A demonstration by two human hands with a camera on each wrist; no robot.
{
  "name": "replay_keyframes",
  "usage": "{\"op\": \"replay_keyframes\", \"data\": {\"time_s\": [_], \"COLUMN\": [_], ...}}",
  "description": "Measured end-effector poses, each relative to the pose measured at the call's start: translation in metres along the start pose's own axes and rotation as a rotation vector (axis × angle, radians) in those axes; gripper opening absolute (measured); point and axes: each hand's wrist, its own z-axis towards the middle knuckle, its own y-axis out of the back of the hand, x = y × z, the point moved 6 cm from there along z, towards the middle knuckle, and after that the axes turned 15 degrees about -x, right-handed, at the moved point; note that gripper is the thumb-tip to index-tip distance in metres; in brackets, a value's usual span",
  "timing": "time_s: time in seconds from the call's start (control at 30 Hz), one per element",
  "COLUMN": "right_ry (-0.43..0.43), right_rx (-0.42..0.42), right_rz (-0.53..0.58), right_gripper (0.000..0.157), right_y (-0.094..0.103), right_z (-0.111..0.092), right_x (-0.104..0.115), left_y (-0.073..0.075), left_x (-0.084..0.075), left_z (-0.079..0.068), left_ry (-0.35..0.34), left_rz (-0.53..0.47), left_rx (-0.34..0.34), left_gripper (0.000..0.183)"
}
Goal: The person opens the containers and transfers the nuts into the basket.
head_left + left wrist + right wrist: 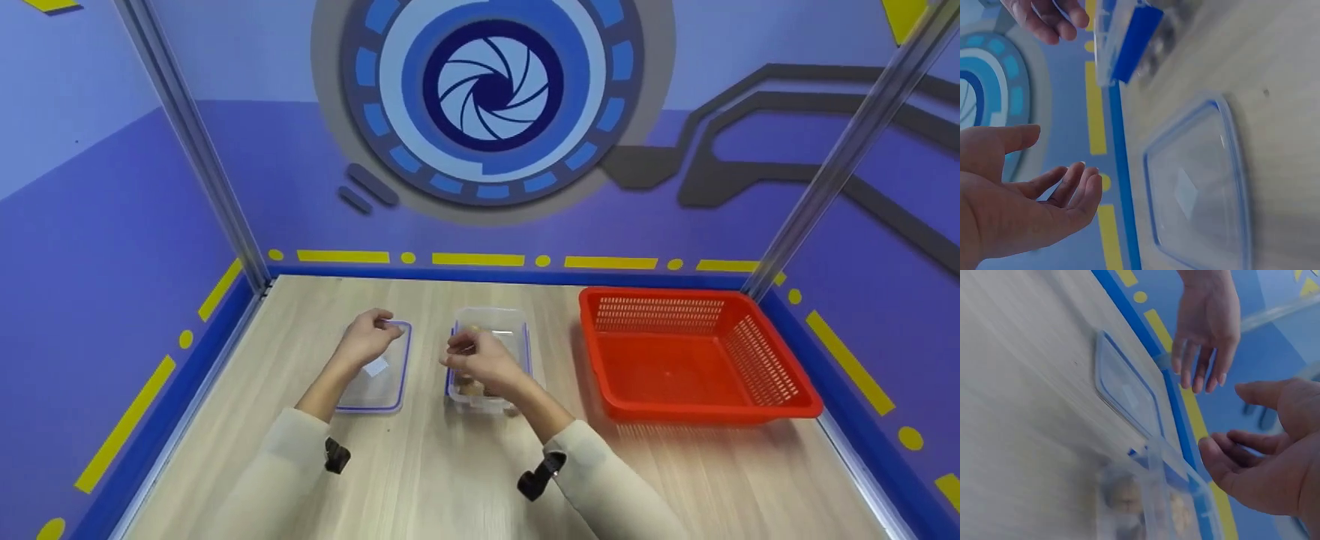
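My left hand (369,336), its fingers loosely bent around nothing, hovers over the far part of a clear lid (384,394) edged in blue. A small white label shows on that lid, which lies flat on the table. Above an uncovered clear plastic container (487,405) is my right hand (484,358), with bare space between thumb and fingers in the right wrist view. Several round brown pieces (1126,498) lie inside the container; the right hand hides some of them in the head view. A blue latch (1137,42) stands out on the container's side.
A red plastic basket (667,367) with perforated walls stands to the right of the container. Blue printed panels (480,225) close off the back and both sides of the wooden table (442,487), with metal posts at the rear corners.
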Motion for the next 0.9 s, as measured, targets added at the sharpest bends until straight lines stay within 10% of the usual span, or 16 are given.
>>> {"op": "replay_keyframes", "data": {"time_s": [0.33, 0.9], "right_ry": [0.175, 0.251], "right_rx": [0.026, -0.024], "right_rz": [0.028, -0.063], "right_gripper": [0.035, 0.03], "right_y": [0.037, 0.058], "right_z": [0.003, 0.015], "right_x": [-0.01, -0.068], "left_y": [-0.028, -0.106], "left_x": [-0.019, 0.016], "left_z": [-0.01, -0.003], "left_ry": [-0.026, 0.164], "left_rz": [-0.112, -0.312], "left_rx": [-0.001, 0.049], "left_gripper": [0.051, 0.059]}}
